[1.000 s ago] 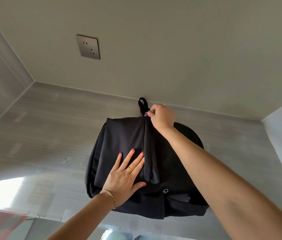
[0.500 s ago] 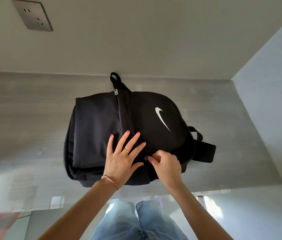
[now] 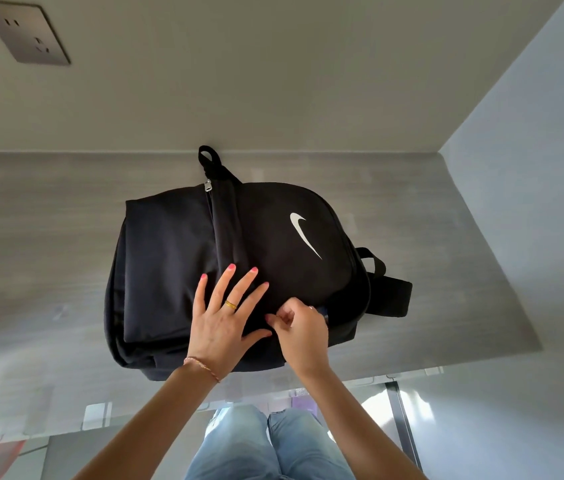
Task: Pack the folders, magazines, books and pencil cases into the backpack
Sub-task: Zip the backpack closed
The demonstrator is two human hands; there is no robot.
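A black backpack (image 3: 169,258) with a white swoosh logo lies flat on the grey table (image 3: 31,237), its top handle pointing to the wall. My left hand (image 3: 221,320) rests flat on its near middle, fingers spread. Right beside it, my right hand (image 3: 301,330) pinches something small at the bag's near edge, apparently a zipper pull, hidden by the fingers. One silver zipper pull (image 3: 208,185) sits at the far end of the zip line. No folders, magazines, books or pencil cases are visible.
A wall socket (image 3: 24,32) is on the wall at the upper left. A light wall (image 3: 533,202) borders the table on the right. The table's near edge runs just below the bag, with my jeans-clad legs (image 3: 273,445) beneath.
My right hand came from the far zipper end near the handle to the bag's near edge a second ago. Since half a second ago both hands have barely shifted.
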